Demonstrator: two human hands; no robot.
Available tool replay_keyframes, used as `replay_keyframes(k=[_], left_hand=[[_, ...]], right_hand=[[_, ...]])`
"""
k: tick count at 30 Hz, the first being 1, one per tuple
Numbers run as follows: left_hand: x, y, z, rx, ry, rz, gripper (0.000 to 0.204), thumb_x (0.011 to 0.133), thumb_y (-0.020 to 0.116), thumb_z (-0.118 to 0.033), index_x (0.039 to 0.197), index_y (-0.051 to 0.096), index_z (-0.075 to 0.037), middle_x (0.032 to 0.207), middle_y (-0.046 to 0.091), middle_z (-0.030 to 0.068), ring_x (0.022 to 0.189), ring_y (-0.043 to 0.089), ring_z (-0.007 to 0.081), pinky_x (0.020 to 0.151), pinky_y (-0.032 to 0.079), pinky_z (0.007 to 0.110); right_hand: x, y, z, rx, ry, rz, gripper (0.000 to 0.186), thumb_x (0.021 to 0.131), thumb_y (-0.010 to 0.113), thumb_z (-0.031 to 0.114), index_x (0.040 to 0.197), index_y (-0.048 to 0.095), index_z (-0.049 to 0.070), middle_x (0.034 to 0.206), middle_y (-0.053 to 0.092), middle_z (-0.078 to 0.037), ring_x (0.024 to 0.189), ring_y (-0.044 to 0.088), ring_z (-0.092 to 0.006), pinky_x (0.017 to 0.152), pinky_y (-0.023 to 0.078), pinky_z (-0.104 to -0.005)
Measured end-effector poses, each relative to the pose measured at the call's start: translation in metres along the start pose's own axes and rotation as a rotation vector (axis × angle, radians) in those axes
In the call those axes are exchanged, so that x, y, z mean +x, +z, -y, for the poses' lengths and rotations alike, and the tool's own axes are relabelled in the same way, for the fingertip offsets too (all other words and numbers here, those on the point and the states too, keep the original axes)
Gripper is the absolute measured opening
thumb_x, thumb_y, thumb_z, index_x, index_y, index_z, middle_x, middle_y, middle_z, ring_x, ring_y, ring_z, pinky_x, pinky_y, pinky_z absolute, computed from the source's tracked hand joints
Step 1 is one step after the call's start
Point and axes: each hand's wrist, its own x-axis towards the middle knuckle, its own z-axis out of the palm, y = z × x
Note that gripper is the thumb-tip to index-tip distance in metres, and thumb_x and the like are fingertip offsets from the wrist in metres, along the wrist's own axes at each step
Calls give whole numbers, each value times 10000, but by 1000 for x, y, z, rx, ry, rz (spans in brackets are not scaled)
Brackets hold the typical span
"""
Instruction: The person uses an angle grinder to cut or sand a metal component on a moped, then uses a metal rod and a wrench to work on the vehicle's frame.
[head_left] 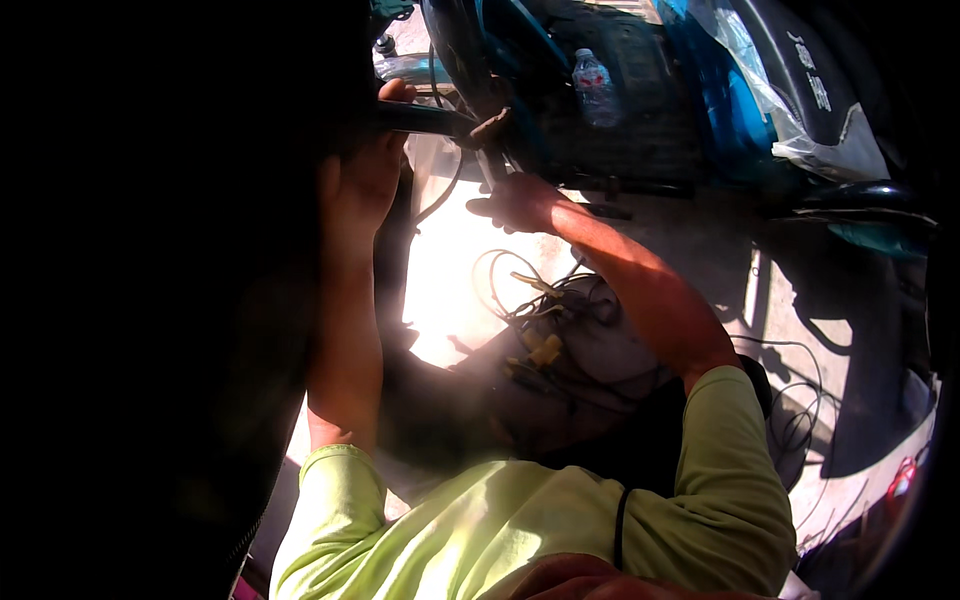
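Observation:
My left hand (368,185) is wrapped round a dark tube (428,119), with fingertips showing above it; deep shadow hides part of the hand. A rusty brown metal part (490,125) sits at the tube's right end. Just below that part is my right hand (520,203), closed on a slim grey rod-like tool (487,170) that points up toward the joint. The tool's exact kind is hard to make out against the glare. Around both hands is the frame of a blue vehicle (715,90), perhaps a scooter or tricycle.
A clear plastic bottle (594,88) lies on the vehicle's dark footboard (650,140). To the right is a black seat (800,70) partly wrapped in plastic. Tangled cables (575,300) and a yellow plug-like piece (543,350) lie on the ground below my arms. Black shadow covers the left side.

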Motion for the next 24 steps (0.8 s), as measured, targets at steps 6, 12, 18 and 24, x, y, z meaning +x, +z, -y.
replay_keyframes(k=[6, 12, 18, 24], left_hand=[[42, -14, 12, -413, 150, 46, 844, 854, 652, -649, 1366, 486, 2, 1239, 628, 126, 1169, 609, 278, 1086, 387, 453], [58, 21, 29, -364, 149, -272, 596, 942, 509, -624, 859, 629, -46, 655, 557, 23, 650, 553, 179, 719, 457, 381], [76, -30, 4, -376, 163, -467, 541, 975, 486, -535, 713, 586, -72, 641, 546, 28, 614, 547, 177, 683, 466, 392], [71, -15, 4, -392, 179, -442, 517, 976, 490, -510, 717, 587, -74, 640, 546, 29, 609, 546, 174, 681, 465, 393]], right_hand=[[-53, -19, 56, 594, -217, -444, 511, 983, 526, 476, 874, 690, 5, 764, 704, -79, 733, 683, -152, 694, 524, -300], [-61, -11, 47, 562, -92, -752, 472, 1008, 527, 448, 843, 662, 27, 688, 673, -73, 629, 681, -173, 618, 519, -316], [-46, -3, 90, 758, -103, -642, 535, 1030, 466, 476, 799, 581, 7, 622, 620, -69, 559, 661, -173, 571, 514, -308], [-47, 5, 85, 852, -114, -708, 444, 1032, 503, 424, 874, 607, 22, 686, 620, -39, 567, 600, -109, 562, 489, -278]])
